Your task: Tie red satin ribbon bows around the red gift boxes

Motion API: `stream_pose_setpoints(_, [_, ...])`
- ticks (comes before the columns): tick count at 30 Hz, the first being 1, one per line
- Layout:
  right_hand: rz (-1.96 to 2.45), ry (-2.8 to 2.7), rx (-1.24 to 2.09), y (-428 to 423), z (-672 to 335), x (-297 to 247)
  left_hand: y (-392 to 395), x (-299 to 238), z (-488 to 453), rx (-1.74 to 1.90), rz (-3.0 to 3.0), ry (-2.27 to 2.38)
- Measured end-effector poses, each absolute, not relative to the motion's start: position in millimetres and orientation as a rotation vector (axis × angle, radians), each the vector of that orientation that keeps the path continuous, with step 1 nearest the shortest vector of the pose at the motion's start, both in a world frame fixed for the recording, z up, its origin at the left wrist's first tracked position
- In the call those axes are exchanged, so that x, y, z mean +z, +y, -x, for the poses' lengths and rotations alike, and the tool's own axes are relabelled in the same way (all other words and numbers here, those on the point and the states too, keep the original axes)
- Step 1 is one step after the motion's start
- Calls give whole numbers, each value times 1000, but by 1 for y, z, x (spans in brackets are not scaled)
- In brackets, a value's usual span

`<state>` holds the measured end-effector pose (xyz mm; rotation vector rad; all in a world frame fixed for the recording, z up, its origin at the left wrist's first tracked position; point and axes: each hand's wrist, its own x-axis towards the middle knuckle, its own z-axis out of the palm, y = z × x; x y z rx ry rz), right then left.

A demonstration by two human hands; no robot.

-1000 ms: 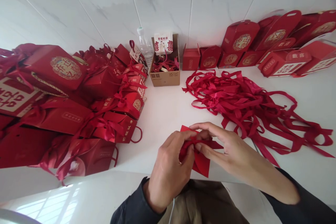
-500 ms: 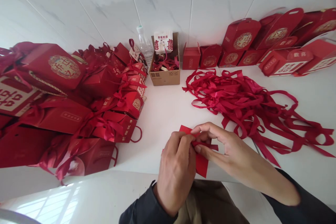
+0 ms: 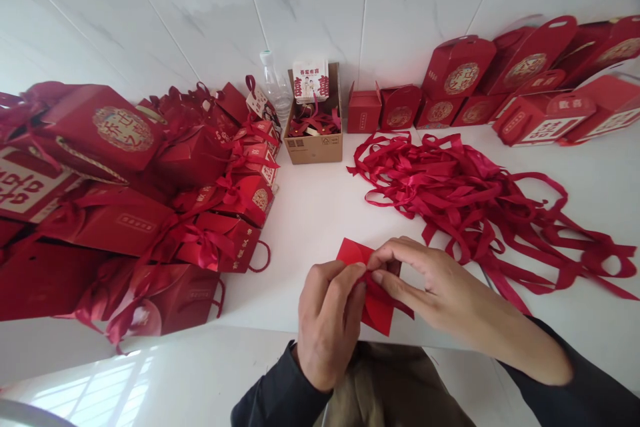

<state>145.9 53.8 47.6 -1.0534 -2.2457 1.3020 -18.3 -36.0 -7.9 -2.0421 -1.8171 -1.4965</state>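
A white table (image 3: 320, 207) spans the view, a stack of red gift boxes (image 3: 120, 220) crowding its left side. A tangled heap of ribbons (image 3: 450, 187) spreads over the right, in front of a row of red cartons (image 3: 460, 77) along the wall. Farther back stands a brown cardboard box (image 3: 314, 150), a clear bottle (image 3: 275, 90) just beside it. At the near edge, the left hand (image 3: 330, 310) and right hand (image 3: 435, 280), fingertips narrowed together, pinch a dark-red ribbon (image 3: 404, 309) over a small bright-red box (image 3: 383, 317).
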Motion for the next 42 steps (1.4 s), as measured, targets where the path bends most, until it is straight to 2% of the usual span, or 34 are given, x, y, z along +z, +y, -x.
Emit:
stream_pose_setpoints(10, [1093,-2187,1034,51,-150,43,-54,3,18,-1406,1963,-1886])
stream_pose_setpoints(15, [1111,-2186,1000,54,-150,39,-64,11,24,-1396,2378,-1793])
stream_pose_setpoints(20, [1129,-2177,1031,53,-149,40,-56,21,33,-1417,2139,-2162])
stream_pose_setpoints(25, [1151,-2172,1045,52,-149,42,-46,24,33,-1432,2188,-2379])
stream_pose_setpoints(32, [1194,-2186,1084,54,-155,36,-58,31,41,-1389,2187,-2452])
stream_pose_setpoints(42, [1096,-2224,864,55,-154,35,-60,34,45,-1304,2231,-2549])
